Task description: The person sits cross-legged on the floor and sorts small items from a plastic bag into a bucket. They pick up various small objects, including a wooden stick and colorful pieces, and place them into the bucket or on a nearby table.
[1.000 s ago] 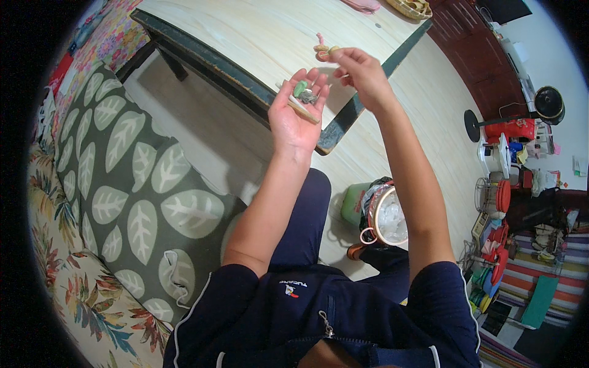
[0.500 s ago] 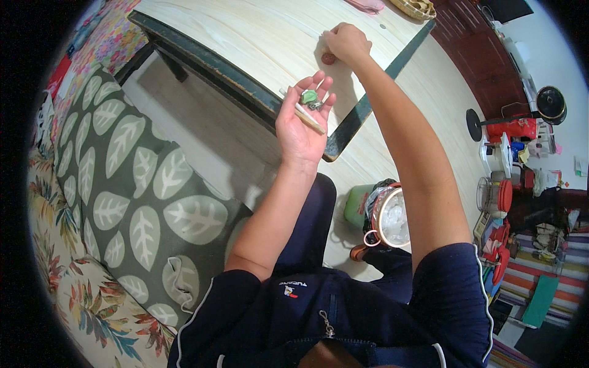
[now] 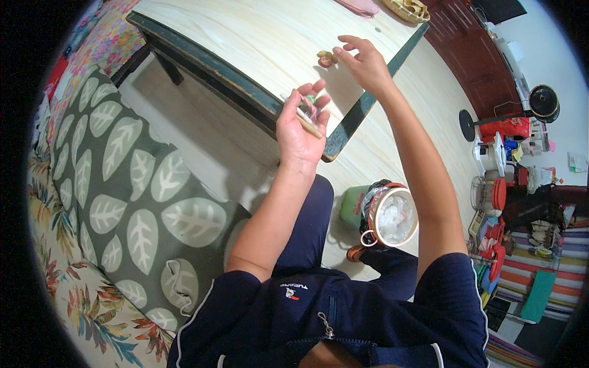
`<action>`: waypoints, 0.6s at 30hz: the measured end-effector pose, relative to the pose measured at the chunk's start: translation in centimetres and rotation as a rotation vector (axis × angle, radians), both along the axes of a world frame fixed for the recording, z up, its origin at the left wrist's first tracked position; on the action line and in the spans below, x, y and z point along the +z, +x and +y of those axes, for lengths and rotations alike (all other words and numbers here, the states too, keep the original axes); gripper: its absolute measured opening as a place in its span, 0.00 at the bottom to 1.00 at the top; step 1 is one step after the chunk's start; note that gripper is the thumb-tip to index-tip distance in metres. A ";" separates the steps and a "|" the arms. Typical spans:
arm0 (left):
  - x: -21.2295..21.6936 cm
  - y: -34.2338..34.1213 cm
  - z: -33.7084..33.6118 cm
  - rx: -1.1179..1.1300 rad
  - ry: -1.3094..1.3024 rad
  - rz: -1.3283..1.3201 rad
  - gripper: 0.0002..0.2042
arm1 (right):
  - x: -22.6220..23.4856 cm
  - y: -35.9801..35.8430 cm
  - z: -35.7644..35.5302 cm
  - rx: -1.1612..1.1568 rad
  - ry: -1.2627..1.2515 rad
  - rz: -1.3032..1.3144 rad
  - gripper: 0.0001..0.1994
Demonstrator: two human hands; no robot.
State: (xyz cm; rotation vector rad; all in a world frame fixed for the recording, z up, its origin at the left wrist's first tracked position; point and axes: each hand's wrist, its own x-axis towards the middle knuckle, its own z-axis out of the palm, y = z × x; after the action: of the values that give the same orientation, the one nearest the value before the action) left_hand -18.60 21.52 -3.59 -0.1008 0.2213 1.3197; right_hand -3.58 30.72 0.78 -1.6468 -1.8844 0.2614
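My left hand (image 3: 300, 126), palm up at the table corner, has its fingers curled round several small things. Among them are a thin pale stick (image 3: 310, 127), a crumpled green scrap (image 3: 310, 99) and a pinkish clear scrap (image 3: 311, 112). Over the tabletop (image 3: 257, 46), my right hand (image 3: 368, 64) is open, its fingers apart and seemingly holding nothing. Just left of its thumb lies a small cluster of round brown and reddish pieces (image 3: 326, 59), too small to name; the thumb tip is close to them.
A lined bin (image 3: 375, 230) with crumpled clear plastic inside stands beside my leg, against a green container (image 3: 353, 207). At the table's far end are a woven basket (image 3: 408, 11) and a pink cloth-like item (image 3: 361, 6). A leaf-patterned cushion (image 3: 144, 208) lies left.
My right hand has drawn back rightward and opened, uncovering more of the small round pieces. My left fingers have curled in, and a pinkish scrap now shows in that palm.
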 end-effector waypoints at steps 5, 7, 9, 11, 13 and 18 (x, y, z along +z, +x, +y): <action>-1.2 -0.3 -0.3 -0.037 -0.010 0.029 0.08 | -2.1 -2.6 0.2 -0.007 0.059 -0.456 0.23; -1.3 0.1 -0.1 -0.015 -0.012 0.065 0.09 | -2.5 -3.2 0.6 -0.038 -0.031 -0.432 0.21; -1.4 0.3 -0.2 0.014 -0.001 0.093 0.10 | -3.2 -3.4 1.0 -0.042 0.067 -0.435 0.19; -1.1 0.3 -0.4 0.032 0.016 0.130 0.10 | -3.4 -3.6 1.3 -0.090 0.073 -0.451 0.18; -1.1 0.3 -0.5 0.006 0.059 0.125 0.09 | -3.3 -3.6 1.0 -0.118 0.093 -0.455 0.17; -1.3 0.4 -0.4 0.006 0.056 0.148 0.09 | -2.8 -3.9 0.3 -0.191 0.046 -0.354 0.17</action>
State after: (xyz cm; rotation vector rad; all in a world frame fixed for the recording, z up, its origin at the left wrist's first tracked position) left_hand -18.16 21.14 -4.85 0.0438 0.3098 1.3396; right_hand -7.50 31.02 -2.04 -1.9230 -1.9442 -0.1628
